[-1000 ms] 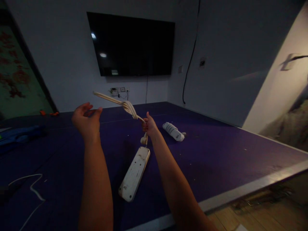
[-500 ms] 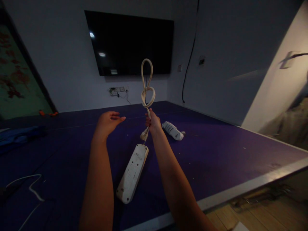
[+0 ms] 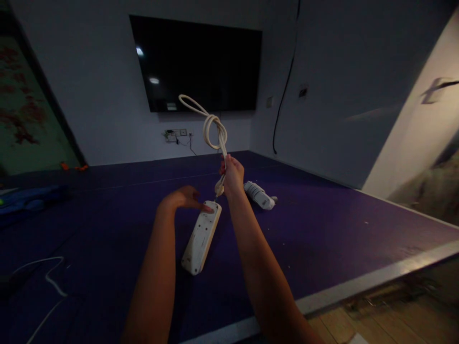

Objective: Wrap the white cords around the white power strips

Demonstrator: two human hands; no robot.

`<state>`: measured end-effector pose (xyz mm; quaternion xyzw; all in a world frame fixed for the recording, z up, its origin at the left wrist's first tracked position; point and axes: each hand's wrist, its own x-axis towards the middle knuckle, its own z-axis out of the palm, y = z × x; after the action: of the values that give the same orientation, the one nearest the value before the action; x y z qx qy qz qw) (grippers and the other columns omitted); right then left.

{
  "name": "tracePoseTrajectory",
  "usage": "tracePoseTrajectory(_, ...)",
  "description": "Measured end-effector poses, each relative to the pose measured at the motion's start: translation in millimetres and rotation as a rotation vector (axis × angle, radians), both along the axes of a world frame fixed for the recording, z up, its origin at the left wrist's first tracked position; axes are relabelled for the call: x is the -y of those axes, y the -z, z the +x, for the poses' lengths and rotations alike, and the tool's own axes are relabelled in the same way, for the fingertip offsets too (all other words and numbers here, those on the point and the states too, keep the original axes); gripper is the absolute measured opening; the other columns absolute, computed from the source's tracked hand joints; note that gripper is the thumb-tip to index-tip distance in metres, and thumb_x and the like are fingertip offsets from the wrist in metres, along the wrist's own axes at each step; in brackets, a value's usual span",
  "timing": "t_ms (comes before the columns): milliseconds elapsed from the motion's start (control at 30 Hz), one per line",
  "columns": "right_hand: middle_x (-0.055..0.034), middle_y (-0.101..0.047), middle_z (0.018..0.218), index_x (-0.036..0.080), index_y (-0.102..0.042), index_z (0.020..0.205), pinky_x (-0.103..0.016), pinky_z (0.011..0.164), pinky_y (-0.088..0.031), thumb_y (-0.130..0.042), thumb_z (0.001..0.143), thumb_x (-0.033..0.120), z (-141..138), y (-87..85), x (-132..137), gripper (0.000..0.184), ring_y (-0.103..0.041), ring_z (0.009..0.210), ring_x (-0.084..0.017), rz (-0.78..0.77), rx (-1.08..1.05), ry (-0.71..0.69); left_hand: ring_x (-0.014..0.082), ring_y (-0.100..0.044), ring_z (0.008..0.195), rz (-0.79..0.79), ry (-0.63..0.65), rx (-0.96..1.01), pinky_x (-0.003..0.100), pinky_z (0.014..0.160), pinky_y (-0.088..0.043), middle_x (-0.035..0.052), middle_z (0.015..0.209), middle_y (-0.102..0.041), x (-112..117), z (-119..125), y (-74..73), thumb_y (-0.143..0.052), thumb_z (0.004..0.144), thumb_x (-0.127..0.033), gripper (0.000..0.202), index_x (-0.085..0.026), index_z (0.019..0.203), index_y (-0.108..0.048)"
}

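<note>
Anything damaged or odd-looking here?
The power strip shows its underside, with dark scuffs or stains; whether it is damaged, I can't tell. On the wall, a black cable dangles loose, its lower end apparently unconnected.

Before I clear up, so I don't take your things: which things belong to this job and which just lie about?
In use: pale cord, in the right hand; power strip, near the left hand.
Lying about: cord-wrapped strip, white cable, blue item.
</note>
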<state>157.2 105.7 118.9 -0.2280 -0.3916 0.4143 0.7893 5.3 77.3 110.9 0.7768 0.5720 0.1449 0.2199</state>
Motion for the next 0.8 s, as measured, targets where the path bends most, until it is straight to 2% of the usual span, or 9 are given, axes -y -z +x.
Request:
tracePoseTrajectory(67, 0.0065, -0.039, 0.056, 0.017, -0.055, 0.077, -0.02, 0.044, -0.028, -0.051, 0.085, 0.037, 0, -2.9, 3, 0.021, -0.032, 0.045, -0.005, 0.038, 0.003, 0.032, 0.0239, -0.064, 0.089, -0.144, 0.093, -0.058, 0.027, 0.066, -0.046, 0.0087, 0.097, -0.07, -5, 7, 9.3, -0.076, 0.046, -0.054, 0.064, -0.016, 0.096, -0.064)
tracePoseTrajectory(133, 0.0062, -0.039, 0.056, 0.018, -0.055, 0.079, -0.02, 0.045, -0.029, -0.05, 0.085, 0.038, 1, -5.9, 5, 0.021, -0.033, 0.046, -0.005, 0.066, 0.007, 0.059, 0.0227, -0.064, 0.085, -0.198, 0.136, -0.067, 0.025, 0.058, -0.044, 0.0071, 0.097, -0.07, -9, 14, 15.8, -0.074, 0.048, -0.056, 0.066, -0.018, 0.101, -0.062)
tracePoseTrajectory(300, 0.0052, -0.042, 0.058, 0.018, -0.055, 0.081, -0.02, 0.047, -0.032, -0.051, 0.084, 0.036, 8, -13.6, 9, 0.018, -0.038, 0.048, -0.006, 0.093, 0.027, 0.147, 0.0195, -0.063, 0.081, -0.205, 0.294, -0.021, 0.024, 0.062, -0.044, 0.0041, 0.088, -0.071, -9, 28, 17.4, -0.075, 0.048, -0.054, 0.05, -0.019, 0.083, -0.064)
tracePoseTrajectory(433, 0.0046, -0.044, 0.06, 0.019, -0.054, 0.082, -0.02, 0.047, -0.033, -0.052, 0.083, 0.034, 18, -18.6, 12, 0.015, -0.039, 0.049, -0.006, 0.109, 0.009, 0.226, 0.0195, -0.063, 0.078, -0.159, 0.367, 0.053, 0.025, 0.063, -0.044, 0.0038, 0.084, -0.07, -6, 37, 15.5, -0.074, 0.052, -0.052, 0.043, -0.019, 0.077, -0.063)
tracePoseTrajectory(533, 0.0041, -0.044, 0.06, 0.019, -0.054, 0.084, -0.02, 0.046, -0.033, -0.051, 0.083, 0.036, 27, -19.5, 14, 0.017, -0.04, 0.049, -0.007, 0.105, 0.06, 0.296, 0.0216, -0.063, 0.08, -0.013, 0.28, 0.042, 0.027, 0.065, -0.045, 0.0056, 0.086, -0.07, -4, 41, 14.5, -0.075, 0.052, -0.048, 0.046, -0.017, 0.082, -0.062)
tracePoseTrajectory(667, 0.0033, -0.045, 0.06, 0.019, -0.057, 0.084, -0.021, 0.047, -0.032, -0.049, 0.084, 0.041, 39, -16.0, 13, 0.024, -0.04, 0.05, -0.008, 0.151, 0.239, 0.458, 0.026, -0.062, 0.087, 0.32, 0.057, -0.081, 0.032, 0.071, -0.046, 0.0093, 0.097, -0.068, -4, 37, 8.5, -0.078, 0.049, -0.041, 0.069, -0.015, 0.108, -0.055)
tracePoseTrajectory(800, 0.0016, -0.049, 0.06, 0.017, -0.063, 0.081, -0.024, 0.052, -0.034, -0.049, 0.085, 0.038, 44, -11.9, 14, 0.025, -0.044, 0.053, -0.01, 0.188, 0.435, 0.598, 0.0297, -0.058, 0.099, 0.645, -0.03, -0.174, 0.04, 0.084, -0.043, 0.0112, 0.104, -0.065, -1, 27, -1.5, -0.073, 0.055, -0.031, 0.063, -0.016, 0.113, -0.054)
